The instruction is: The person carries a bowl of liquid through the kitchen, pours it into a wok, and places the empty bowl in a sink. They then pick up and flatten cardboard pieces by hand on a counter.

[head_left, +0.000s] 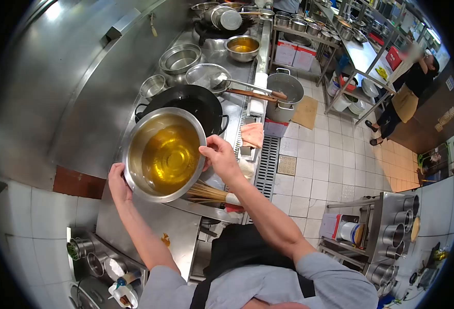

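A wide steel bowl (138,180) with yellow oil (173,154) in it is held up between my two hands. My left hand (119,183) grips its lower left rim, and my right hand (220,158) pinches the right rim between thumb and fingers. Behind the bowl sits a black wok (198,105) with two loop handles, partly covered by it. A bamboo brush (209,193) lies just below my right hand. Beyond the wok, a ladle (242,84) and a wooden-handled strainer (206,74) rest together over the stove.
Steel bowls (179,59) and another bowl of oil (243,47) stand along the stove. To the right are a large pot (287,85) and a pink cloth (252,135). A person (407,92) stands at the far right. Pots fill a rack (378,226) at lower right.
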